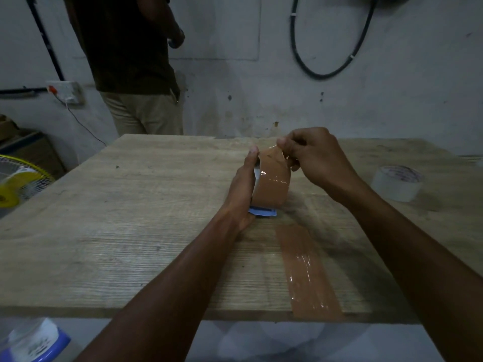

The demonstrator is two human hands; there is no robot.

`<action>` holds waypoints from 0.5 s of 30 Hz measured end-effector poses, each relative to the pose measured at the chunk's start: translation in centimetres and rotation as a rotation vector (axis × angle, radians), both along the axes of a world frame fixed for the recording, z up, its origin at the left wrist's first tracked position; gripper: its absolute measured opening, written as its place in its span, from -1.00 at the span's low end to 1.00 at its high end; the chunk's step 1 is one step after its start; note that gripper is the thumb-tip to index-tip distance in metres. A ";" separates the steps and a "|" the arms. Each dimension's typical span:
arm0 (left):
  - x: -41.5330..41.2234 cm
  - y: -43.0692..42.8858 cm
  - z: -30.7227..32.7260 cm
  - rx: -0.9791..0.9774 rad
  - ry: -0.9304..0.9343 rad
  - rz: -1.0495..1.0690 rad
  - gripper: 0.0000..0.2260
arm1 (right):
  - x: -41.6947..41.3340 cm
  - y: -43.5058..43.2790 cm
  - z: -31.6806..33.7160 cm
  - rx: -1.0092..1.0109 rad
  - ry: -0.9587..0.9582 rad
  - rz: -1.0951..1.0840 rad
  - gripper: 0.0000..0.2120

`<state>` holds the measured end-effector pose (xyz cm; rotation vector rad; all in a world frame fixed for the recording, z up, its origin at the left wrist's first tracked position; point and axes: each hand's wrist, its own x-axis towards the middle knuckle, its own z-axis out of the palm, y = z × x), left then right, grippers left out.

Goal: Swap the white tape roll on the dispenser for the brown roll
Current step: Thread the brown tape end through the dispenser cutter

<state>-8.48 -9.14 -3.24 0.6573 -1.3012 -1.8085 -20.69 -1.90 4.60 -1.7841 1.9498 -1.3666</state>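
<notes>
The brown tape roll (273, 184) stands on edge in the middle of the wooden table, mounted on the blue dispenser (262, 211), of which only a lower blue piece shows. My left hand (241, 189) grips the roll and dispenser from the left side. My right hand (311, 155) pinches the loose end of the brown tape at the top of the roll, fingers closed on it. The white tape roll (397, 182) lies flat on the table at the right, apart from both hands.
A strip of brown tape (305, 270) is stuck to the wooden table (130, 231) near its front edge. A person (130, 61) stands behind the table's far left. A yellow fan (18, 181) sits left; a blue-and-white container (34, 340) is at bottom left.
</notes>
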 end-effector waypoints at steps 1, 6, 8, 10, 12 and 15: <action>0.0 0.0 0.0 -0.002 -0.008 0.001 -0.48 | -0.1 0.2 -0.3 -0.012 -0.040 0.000 -0.65; 0.1 0.1 0.1 0.033 0.021 -0.005 -0.47 | 0.1 1.2 -1.5 -0.107 -0.100 -0.057 -0.63; 0.1 0.1 0.1 0.038 0.034 -0.001 -0.46 | 0.5 1.8 -2.4 -0.176 0.048 -0.085 -0.70; 0.0 0.1 0.1 0.031 0.037 0.007 -0.43 | 1.0 2.0 -3.3 -0.234 0.163 -0.123 -0.66; -0.1 0.1 -0.1 0.038 0.060 -0.002 -0.41 | 1.2 2.0 -4.0 -0.321 0.201 -0.145 -0.75; -0.1 -0.1 -0.2 0.068 0.082 0.005 -0.41 | 1.4 1.8 -3.7 -0.400 0.267 -0.168 -0.90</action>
